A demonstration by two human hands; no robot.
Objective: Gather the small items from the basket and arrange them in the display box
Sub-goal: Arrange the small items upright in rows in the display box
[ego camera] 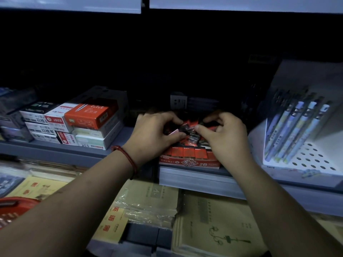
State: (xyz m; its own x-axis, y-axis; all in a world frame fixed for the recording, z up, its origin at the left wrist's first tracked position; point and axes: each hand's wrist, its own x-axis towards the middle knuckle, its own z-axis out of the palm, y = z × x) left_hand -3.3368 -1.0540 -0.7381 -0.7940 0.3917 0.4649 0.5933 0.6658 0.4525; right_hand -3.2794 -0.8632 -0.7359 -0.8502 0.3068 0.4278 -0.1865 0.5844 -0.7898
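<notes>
While the left hand (154, 130) grips several small red packets (187, 127) above the red 2B display box (189, 161), the right hand (222, 134) pinches one; arranging seems underway, and next it needs seating in a row.

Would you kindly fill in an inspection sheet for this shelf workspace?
Surface: grey shelf, dimly lit.
Job's things: red display box marked 2B on the shelf, small red packets standing in a row inside; red basket lower left, partly out of frame.
Clutter: stacked stationery boxes left of the display box; white pen stand with pens to its right; exercise books below.
Grippers: left hand and right hand each pinch packets above the box.
Cables: nothing seen.
Surroundings: dark recess behind; pale panels overhead.
</notes>
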